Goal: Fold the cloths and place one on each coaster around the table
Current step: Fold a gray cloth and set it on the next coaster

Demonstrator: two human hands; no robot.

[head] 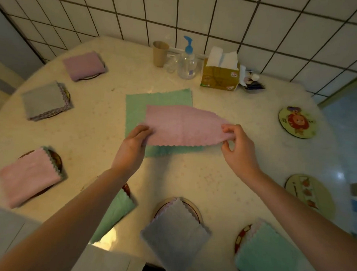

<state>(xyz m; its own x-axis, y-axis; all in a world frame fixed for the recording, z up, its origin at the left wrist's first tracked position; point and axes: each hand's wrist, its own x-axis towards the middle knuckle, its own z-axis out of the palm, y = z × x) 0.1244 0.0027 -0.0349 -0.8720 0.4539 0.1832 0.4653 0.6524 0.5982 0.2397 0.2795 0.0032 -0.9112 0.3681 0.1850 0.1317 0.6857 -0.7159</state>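
Between my two hands, the pink cloth [182,126] hangs stretched over the middle of the table [202,177]. My left hand [133,145] pinches its near-left corner with curled fingers, and my right hand [237,146] pinches the right end between thumb and fingertips. Just beneath it, and reaching beyond my left hand, the green cloth [154,105] lies flat and unfolded.

I count six places done. Well to the left of my left hand sit a folded lilac cloth [84,65], a folded grey cloth [45,100] and a folded pink one [29,176], each on a coaster. Nearer me, a folded green cloth [117,210] shows under my left forearm, a grey one [175,227] lies below the gap between my hands, and a pale green one [270,252] under my right forearm.

By my judgement two remain: the lion coaster [297,122], far to the right of my right hand, and the flower coaster [308,192], right of my right forearm, both bare.

Beyond my hands, by the wall, a tissue box [219,79] has tissues sticking out, a pump bottle [187,64] looks nearly empty, and I cannot see inside the paper cup [160,53].
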